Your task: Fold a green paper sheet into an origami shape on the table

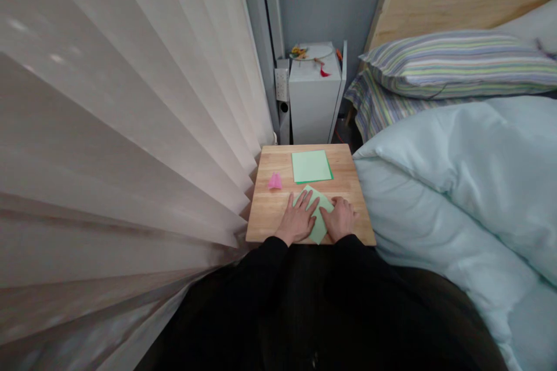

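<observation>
A light green sheet of paper point(319, 227) lies turned at an angle on a small wooden table point(266, 217), close to its near edge. My left hand point(298, 220) rests flat on the paper's left side with the fingers spread. On the right side, my right hand point(341, 218) has its fingers curled at the paper's edge and its thumb on top. Parts of the sheet are hidden beneath both hands. Farther back lie more green sheets point(311, 166), a darker green edge showing under the pale top one. A small pink folded paper piece point(275, 181) sits to their left.
Pale pleated curtains point(165, 98) hang along the table's left side. A bed with a light blue quilt point(435, 185) and a striped pillow point(461, 64) borders the right. Behind the table stands a white cabinet point(314, 98) with small colourful items and a red tassel on top.
</observation>
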The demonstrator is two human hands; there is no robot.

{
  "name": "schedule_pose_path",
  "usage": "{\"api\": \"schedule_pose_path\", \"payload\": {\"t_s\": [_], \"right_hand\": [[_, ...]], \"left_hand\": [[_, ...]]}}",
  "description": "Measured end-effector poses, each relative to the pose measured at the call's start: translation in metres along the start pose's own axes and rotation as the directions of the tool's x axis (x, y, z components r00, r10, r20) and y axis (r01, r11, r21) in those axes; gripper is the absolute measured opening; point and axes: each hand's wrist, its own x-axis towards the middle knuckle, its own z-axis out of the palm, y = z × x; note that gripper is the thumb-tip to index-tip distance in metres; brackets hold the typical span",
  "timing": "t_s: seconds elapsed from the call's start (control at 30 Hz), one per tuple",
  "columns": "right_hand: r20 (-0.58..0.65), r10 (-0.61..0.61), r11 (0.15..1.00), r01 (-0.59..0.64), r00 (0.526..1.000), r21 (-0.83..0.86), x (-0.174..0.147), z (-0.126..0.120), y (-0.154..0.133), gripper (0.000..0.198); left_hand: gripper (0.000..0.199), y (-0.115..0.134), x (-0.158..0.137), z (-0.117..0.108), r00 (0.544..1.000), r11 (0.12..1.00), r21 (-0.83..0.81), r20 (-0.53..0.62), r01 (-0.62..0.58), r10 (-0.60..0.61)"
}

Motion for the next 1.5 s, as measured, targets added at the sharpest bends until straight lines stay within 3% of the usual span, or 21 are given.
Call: {"api": "schedule_pose_path", "payload": {"t_s": [0.23, 0.37, 0.57, 0.8, 1.0, 1.23, 1.4, 1.5], "right_hand": [[-0.022, -0.012, 0.999, 0.013, 1.0, 0.047, 0.001, -0.001, -0.003, 0.027], [-0.066, -0.05, 0.992, 0.057, 0.997, 0.111, 0.001, 0.007, 0.001, 0.034], [-0.157, -0.28, 0.96, 0.276, 0.947, -0.044, -0.004, 0.012, 0.008, 0.023], [-0.122, -0.476, 0.874, 0.454, 0.871, -0.171, -0.014, 0.007, 0.007, 0.031], [-0.095, -0.572, 0.82, 0.562, 0.815, -0.112, -0.026, 0.014, 0.006, 0.05], [-0.048, -0.677, 0.735, 0.678, 0.734, 0.012, -0.025, 0.026, 0.023, 0.049], [-0.063, -0.705, 0.701, 0.707, 0.707, 0.093, -0.019, 0.032, 0.036, 0.043], [-0.093, -0.683, 0.707, 0.688, 0.724, 0.163, -0.016, 0.034, 0.037, 0.042]], "left_hand": [[0.062, 0.0, 0.0, 0.0, 1.0, 0.996, 0.084, -0.001, -0.006, 0.006], [0.061, 0.0, -0.001, 0.001, 1.0, 0.997, 0.081, -0.021, -0.002, 0.004], [0.062, 0.0, -0.001, 0.0, 1.0, 0.998, 0.066, -0.025, 0.005, -0.003], [0.067, -0.001, -0.001, 0.002, 0.999, 0.997, 0.058, -0.034, 0.042, -0.04], [0.075, -0.001, 0.0, 0.004, 0.998, 0.998, 0.045, -0.058, 0.042, -0.04], [0.067, -0.005, 0.001, 0.004, 1.0, 0.997, 0.07, -0.017, 0.024, -0.023], [0.056, -0.009, 0.003, 0.004, 0.999, 0.998, 0.062, -0.032, 0.029, -0.027], [0.053, -0.01, 0.004, 0.003, 0.998, 0.998, 0.041, -0.036, 0.045, -0.044]]}}
